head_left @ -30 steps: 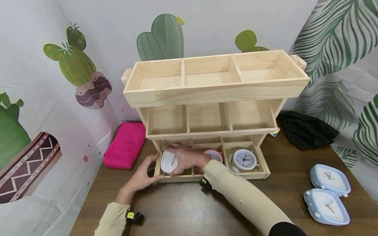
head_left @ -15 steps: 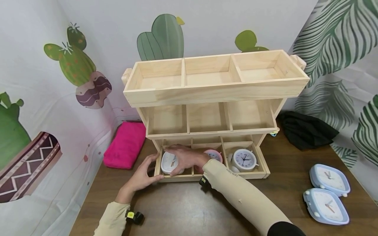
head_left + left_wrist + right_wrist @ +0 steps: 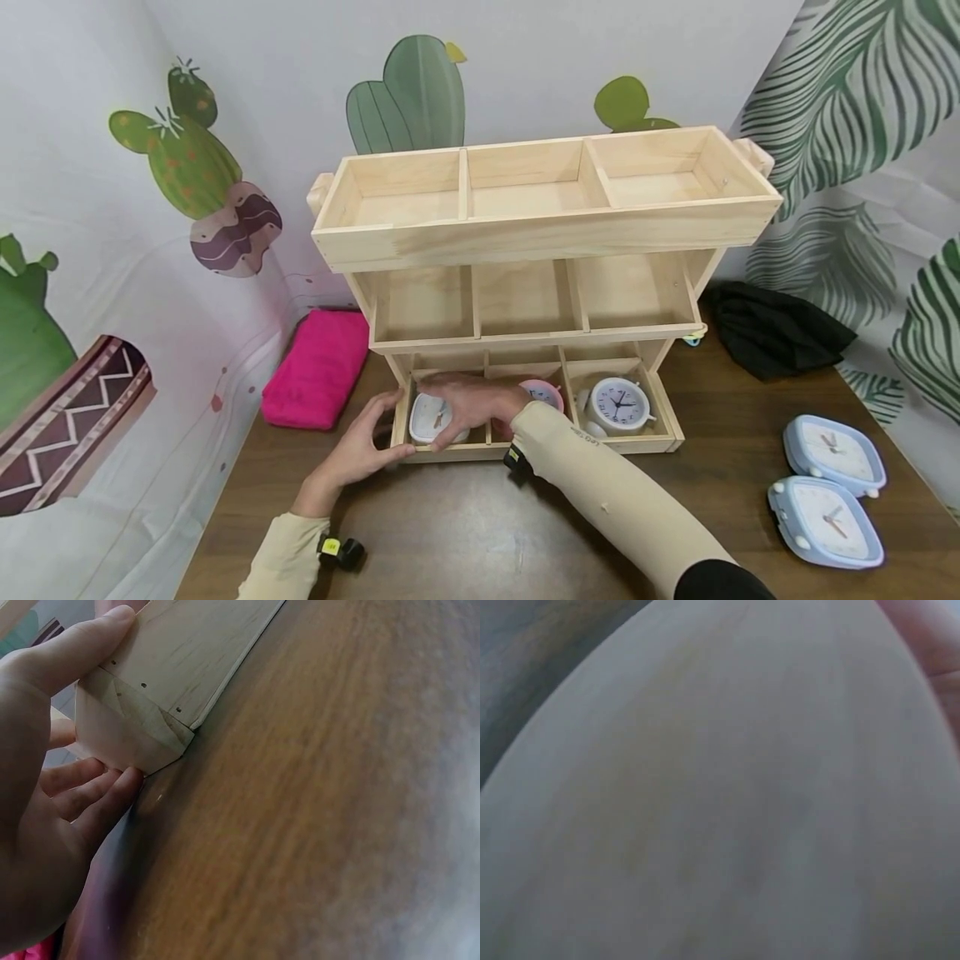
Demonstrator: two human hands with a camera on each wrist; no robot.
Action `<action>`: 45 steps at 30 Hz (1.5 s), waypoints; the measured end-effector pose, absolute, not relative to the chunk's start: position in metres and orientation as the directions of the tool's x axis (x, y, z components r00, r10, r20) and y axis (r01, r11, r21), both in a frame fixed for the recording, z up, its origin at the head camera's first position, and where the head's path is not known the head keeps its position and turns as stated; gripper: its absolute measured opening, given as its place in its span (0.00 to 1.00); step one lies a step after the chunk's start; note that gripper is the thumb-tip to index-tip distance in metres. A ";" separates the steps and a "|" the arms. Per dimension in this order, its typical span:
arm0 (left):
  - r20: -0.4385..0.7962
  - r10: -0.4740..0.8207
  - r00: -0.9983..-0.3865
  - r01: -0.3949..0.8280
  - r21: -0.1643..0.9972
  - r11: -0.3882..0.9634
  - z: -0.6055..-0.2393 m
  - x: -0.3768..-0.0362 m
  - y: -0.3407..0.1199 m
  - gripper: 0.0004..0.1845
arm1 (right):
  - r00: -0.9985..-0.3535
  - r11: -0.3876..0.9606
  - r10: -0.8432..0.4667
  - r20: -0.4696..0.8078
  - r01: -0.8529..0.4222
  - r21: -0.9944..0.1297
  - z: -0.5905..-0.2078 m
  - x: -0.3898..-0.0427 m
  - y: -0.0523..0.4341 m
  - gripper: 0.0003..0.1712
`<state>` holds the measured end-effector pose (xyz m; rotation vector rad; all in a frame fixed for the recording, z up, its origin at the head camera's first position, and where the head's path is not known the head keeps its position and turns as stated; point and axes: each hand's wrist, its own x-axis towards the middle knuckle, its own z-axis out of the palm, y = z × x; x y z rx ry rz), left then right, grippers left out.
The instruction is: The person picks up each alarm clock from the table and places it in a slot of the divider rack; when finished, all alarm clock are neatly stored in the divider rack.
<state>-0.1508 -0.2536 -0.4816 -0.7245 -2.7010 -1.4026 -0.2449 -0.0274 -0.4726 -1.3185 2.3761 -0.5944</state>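
In the head view, a white square alarm clock sits in the bottom left compartment of a three-tier wooden shelf. My right hand holds it from above, its fingers over the far right side and partly covering the dial. My left hand grips the shelf's bottom front left corner. The left wrist view shows its thumb on the front board and its fingers along the side. A pink alarm clock, partly behind the right wrist, stands in the middle compartment; a round white alarm clock stands in the right one.
Two light blue alarm clocks lie face up on the brown table at the right. A pink cloth bundle is left of the shelf, a black cloth right of it. The right wrist view is mostly a blurred pale surface.
The white square clock has settled slightly lower in its compartment, with my right hand still on it. The left hand keeps its place at the corner.
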 end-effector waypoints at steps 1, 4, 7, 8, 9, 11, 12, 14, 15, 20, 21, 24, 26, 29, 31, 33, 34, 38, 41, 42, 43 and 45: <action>0.219 0.395 -0.892 0.406 0.771 0.490 -0.482 -0.151 -0.254 0.45 | -0.500 0.479 -0.858 -0.114 -0.702 -0.527 -0.473 -0.245 -0.027 0.63; 0.223 0.396 -0.890 0.411 0.770 0.489 -0.481 -0.151 -0.254 0.45 | -0.498 0.481 -0.858 -0.129 -0.690 -0.540 -0.471 -0.245 -0.027 0.62; 0.224 0.399 -0.889 0.413 0.769 0.488 -0.481 -0.151 -0.254 0.45 | -0.490 0.476 -0.862 -0.132 -0.691 -0.544 -0.470 -0.245 -0.026 0.61; 0.224 0.400 -0.889 0.413 0.769 0.487 -0.482 -0.151 -0.254 0.45 | -0.486 0.472 -0.864 -0.130 -0.695 -0.542 -0.470 -0.245 -0.026 0.61; 0.225 0.400 -0.888 0.414 0.769 0.487 -0.483 -0.151 -0.255 0.45 | -0.483 0.469 -0.866 -0.128 -0.697 -0.543 -0.470 -0.245 -0.026 0.61; 0.227 0.398 -0.889 0.414 0.771 0.484 -0.488 -0.153 -0.256 0.46 | -0.480 0.467 -0.867 -0.130 -0.697 -0.543 -0.470 -0.245 -0.026 0.61; 0.227 0.396 -0.890 0.412 0.772 0.484 -0.492 -0.154 -0.257 0.46 | -0.478 0.466 -0.868 -0.132 -0.697 -0.545 -0.469 -0.245 -0.026 0.61; 0.230 0.390 -0.891 0.412 0.772 0.485 -0.503 -0.157 -0.260 0.47 | -0.480 0.471 -0.866 -0.139 -0.693 -0.546 -0.469 -0.244 -0.026 0.61; 0.231 0.388 -0.892 0.411 0.771 0.486 -0.508 -0.159 -0.261 0.47 | -0.482 0.476 -0.864 -0.145 -0.690 -0.546 -0.469 -0.243 -0.026 0.61; 0.224 0.378 -0.898 0.401 0.770 0.496 -0.523 -0.164 -0.268 0.48 | -0.497 0.501 -0.851 -0.169 -0.672 -0.545 -0.466 -0.240 -0.026 0.61; 0.224 0.376 -0.899 0.399 0.772 0.495 -0.524 -0.164 -0.269 0.48 | -0.500 0.503 -0.850 -0.168 -0.672 -0.543 -0.465 -0.239 -0.026 0.61; 0.229 0.375 -0.898 0.402 0.773 0.490 -0.525 -0.165 -0.270 0.47 | -0.505 0.504 -0.848 -0.162 -0.672 -0.543 -0.463 -0.238 -0.026 0.61; 0.232 0.376 -0.897 0.405 0.769 0.494 -0.525 -0.165 -0.270 0.47 | -0.509 0.505 -0.846 -0.157 -0.675 -0.538 -0.461 -0.237 -0.026 0.61; 0.237 0.379 -0.895 0.414 0.757 0.505 -0.522 -0.164 -0.267 0.47 | -0.512 0.507 -0.845 -0.154 -0.677 -0.533 -0.461 -0.236 -0.025 0.60; 0.244 0.384 -0.891 0.423 0.755 0.501 -0.518 -0.162 -0.264 0.47 | -0.515 0.509 -0.844 -0.152 -0.678 -0.530 -0.461 -0.235 -0.025 0.60; 0.251 0.391 -0.886 0.431 0.757 0.490 -0.511 -0.159 -0.261 0.46 | -0.517 0.507 -0.844 -0.146 -0.678 -0.532 -0.462 -0.234 -0.025 0.60; 0.253 0.391 -0.885 0.431 0.763 0.482 -0.510 -0.159 -0.260 0.46 | -0.517 0.505 -0.844 -0.142 -0.679 -0.533 -0.462 -0.234 -0.024 0.60; 0.251 0.388 -0.887 0.429 0.760 0.488 -0.512 -0.159 -0.261 0.46 | -0.519 0.496 -0.845 -0.127 -0.674 -0.547 -0.462 -0.233 -0.022 0.58; 0.251 0.379 -0.891 0.427 0.746 0.510 -0.520 -0.163 -0.265 0.47 | -0.524 0.493 -0.843 -0.121 -0.664 -0.562 -0.460 -0.232 -0.018 0.56; 0.254 0.376 -0.891 0.429 0.740 0.518 -0.522 -0.163 -0.266 0.47 | -0.527 0.494 -0.842 -0.120 -0.662 -0.564 -0.459 -0.231 -0.017 0.56; 0.261 0.376 -0.889 0.435 0.733 0.522 -0.523 -0.164 -0.267 0.46 | -0.528 0.495 -0.840 -0.120 -0.657 -0.569 -0.458 -0.231 -0.016 0.55; 0.263 0.370 -0.891 0.433 0.739 0.516 -0.524 -0.165 -0.268 0.46 | -0.533 0.494 -0.838 -0.114 -0.655 -0.572 -0.458 -0.230 -0.012 0.54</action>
